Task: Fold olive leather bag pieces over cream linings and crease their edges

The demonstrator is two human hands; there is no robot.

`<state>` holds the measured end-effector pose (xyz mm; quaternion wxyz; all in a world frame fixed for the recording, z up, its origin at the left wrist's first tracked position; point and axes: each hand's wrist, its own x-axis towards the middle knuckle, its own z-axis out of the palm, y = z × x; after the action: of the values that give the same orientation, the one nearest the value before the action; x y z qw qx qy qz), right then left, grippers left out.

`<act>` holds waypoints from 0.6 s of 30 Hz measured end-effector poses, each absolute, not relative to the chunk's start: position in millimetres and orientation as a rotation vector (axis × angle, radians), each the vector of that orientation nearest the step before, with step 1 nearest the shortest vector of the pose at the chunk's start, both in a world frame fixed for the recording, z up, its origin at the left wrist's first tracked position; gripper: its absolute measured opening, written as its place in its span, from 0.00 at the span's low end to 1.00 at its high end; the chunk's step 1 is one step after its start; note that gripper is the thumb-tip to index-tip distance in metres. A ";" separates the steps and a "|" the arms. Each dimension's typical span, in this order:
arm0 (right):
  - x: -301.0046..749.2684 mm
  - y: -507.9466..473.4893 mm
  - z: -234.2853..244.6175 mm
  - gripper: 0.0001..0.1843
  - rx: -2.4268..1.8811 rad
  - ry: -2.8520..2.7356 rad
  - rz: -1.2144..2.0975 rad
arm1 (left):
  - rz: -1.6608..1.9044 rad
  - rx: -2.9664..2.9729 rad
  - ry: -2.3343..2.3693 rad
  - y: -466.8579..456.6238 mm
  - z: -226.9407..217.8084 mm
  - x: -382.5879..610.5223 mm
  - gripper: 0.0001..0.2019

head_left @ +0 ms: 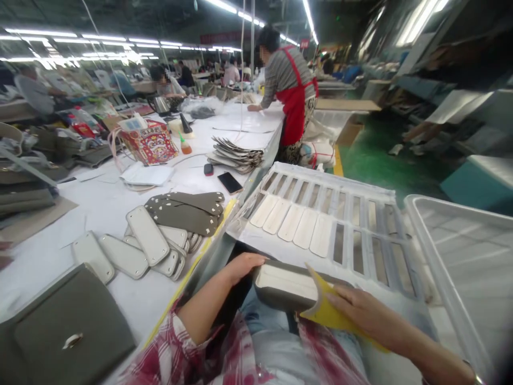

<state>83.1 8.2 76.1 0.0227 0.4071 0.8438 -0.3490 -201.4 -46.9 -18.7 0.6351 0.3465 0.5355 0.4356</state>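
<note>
A dark grey bag piece (pixel 276 298) with a long cream panel (pixel 286 282) set in its upper side rests over my lap. My left hand (pixel 241 268) grips its left end; part of the fingers is hidden behind it. At the other end, my right hand (pixel 355 307) holds a curved yellow piece (pixel 326 314) with a pale edge, which overlaps the bag piece's right end. To the left on the table lie loose cream rounded panels (pixel 147 235) with small holes near their ends. Beside them is a stack of dark grey cut pieces (pixel 186 210).
A white slotted rack (pixel 347 262) holding several cream strips (pixel 302 227) stands before me. A clear plastic bin (pixel 460 267) is at right. The white table (pixel 196 155) carries a phone (pixel 230 183), a patterned bag (pixel 148 141) and a large grey bag part (pixel 68 331). A co-worker (pixel 290 80) leans over it.
</note>
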 end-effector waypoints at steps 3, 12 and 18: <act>78.5 -5.5 68.9 0.21 1.312 2.226 -1.625 | 0.969 0.756 1.255 -48.5 -15.1 -201.2 0.17; 70.4 -6.7 49.3 0.17 1.235 2.276 -1.757 | 0.843 0.661 1.321 -41.5 -4.9 -199.1 0.18; 74.6 -0.6 39.0 0.17 1.230 2.065 -1.936 | 0.711 0.650 1.424 -26.8 2.2 -199.2 0.18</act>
<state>74.6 -0.6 39.0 0.0276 0.3983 0.6690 -0.6270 -199.2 -26.8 2.2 0.6529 0.2864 0.6274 0.3133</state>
